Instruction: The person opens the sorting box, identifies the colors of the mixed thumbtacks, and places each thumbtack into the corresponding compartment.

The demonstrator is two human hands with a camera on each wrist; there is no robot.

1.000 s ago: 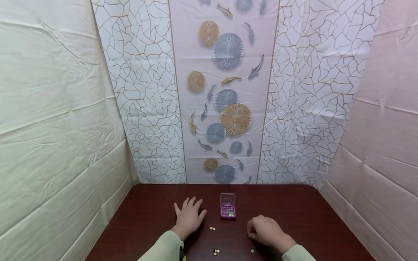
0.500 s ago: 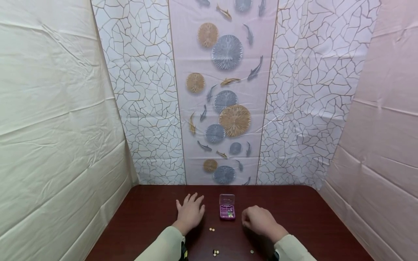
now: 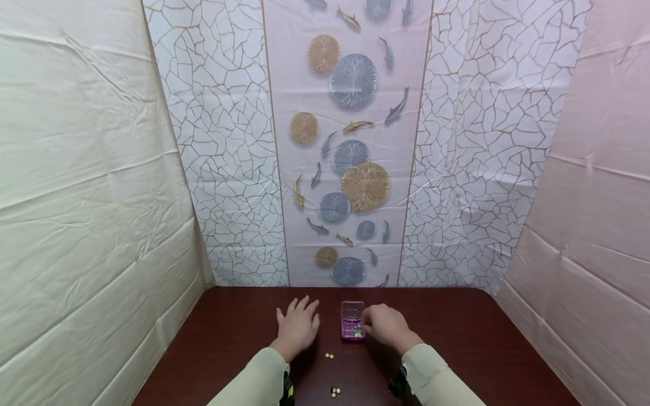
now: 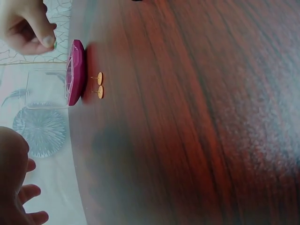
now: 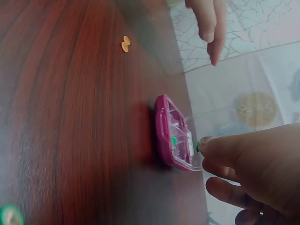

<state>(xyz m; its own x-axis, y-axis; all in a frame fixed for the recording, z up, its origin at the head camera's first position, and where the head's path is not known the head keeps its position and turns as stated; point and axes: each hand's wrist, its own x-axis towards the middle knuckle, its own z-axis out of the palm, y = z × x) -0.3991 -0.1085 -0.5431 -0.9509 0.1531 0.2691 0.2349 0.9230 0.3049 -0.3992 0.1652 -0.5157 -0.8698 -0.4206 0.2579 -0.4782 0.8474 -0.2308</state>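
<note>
My right hand (image 3: 388,327) pinches a small green thumbtack (image 5: 198,146) between thumb and fingertip, just above the right side of a small purple compartment box (image 3: 347,337). The box's clear lid (image 3: 352,308) stands raised at the back. Green and white bits (image 3: 358,332) lie in its right-hand compartments. To the left of the box, my left hand (image 3: 297,331) is palm down with fingers spread, holding nothing. Two gold thumbtacks (image 4: 100,85) lie on the table in front of the box, points up in the left wrist view.
Several more thumbtacks (image 3: 335,391) lie near the front of the dark red wooden table (image 3: 238,321). A green-rimmed piece (image 5: 10,216) shows at the corner of the right wrist view. Patterned cloth (image 3: 233,169) hangs behind the table, with plain cloth at both sides.
My right hand has moved left and forward from the table's right side to the box. The left hand has shifted slightly forward, fingers still spread. The box stays put.
</note>
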